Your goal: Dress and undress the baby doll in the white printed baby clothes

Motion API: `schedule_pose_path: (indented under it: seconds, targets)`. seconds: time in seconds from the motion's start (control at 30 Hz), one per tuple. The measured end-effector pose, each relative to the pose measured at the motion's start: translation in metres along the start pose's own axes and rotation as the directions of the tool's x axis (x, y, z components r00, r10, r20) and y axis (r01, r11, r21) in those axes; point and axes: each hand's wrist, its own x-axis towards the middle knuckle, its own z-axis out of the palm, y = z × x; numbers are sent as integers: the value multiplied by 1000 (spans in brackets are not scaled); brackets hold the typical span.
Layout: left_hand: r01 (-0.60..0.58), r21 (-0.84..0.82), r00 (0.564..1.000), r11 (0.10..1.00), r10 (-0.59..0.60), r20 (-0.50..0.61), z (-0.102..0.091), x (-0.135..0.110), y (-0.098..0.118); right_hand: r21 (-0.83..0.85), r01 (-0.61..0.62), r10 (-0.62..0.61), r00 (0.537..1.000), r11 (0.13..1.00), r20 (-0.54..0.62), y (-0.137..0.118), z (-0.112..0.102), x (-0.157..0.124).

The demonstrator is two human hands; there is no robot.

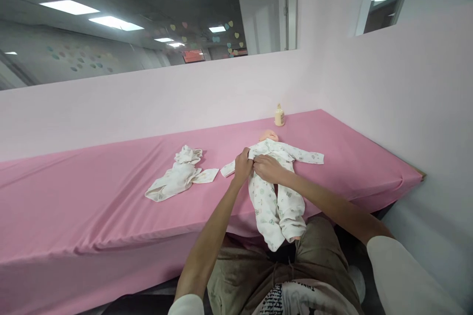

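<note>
A baby doll [269, 136] lies on its back on the pink table [92, 192], dressed in a white patterned sleepsuit [275, 202] whose legs hang over the front edge. My left hand [243, 166] pinches the suit's fabric at the doll's chest. My right hand [268, 167] is closed on the same spot, fingers pressed onto the suit's front. The two hands touch each other there.
A crumpled white garment [179, 177] lies on the table to the left of the doll. A small cream bottle [280, 116] stands by the pink wall behind the doll's head. The wall [406, 108] closes the table's right end.
</note>
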Motion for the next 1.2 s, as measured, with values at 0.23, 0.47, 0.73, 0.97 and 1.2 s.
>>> schedule_pose_path:
  seconds: [0.23, 0.47, 0.73, 0.97, 1.2]
  targets:
    - [3, -54, 995, 999, -8, -99, -10, -28, 2, 105, -198, 196, 980, 974, 30, 8, 6, 4]
    - [8, -66, 996, 998, -14, -89, 1, -46, -16, 99, -182, 194, 972, 978, -131, 7, 2, -20]
    - [125, 29, 990, 992, -126, 54, -6, -48, -13, 13, -575, 569, 805, 818, -168, 49, -8, -72]
    - [-5, -5, 998, 1000, 5, 65, -11, -72, -8, 38, -614, 608, 787, 788, 105, 74, -9, -83]
    - [38, -81, 999, 996, -38, 6, -5, -87, -3, 69, -581, 571, 761, 811, -308, 57, -5, -94]
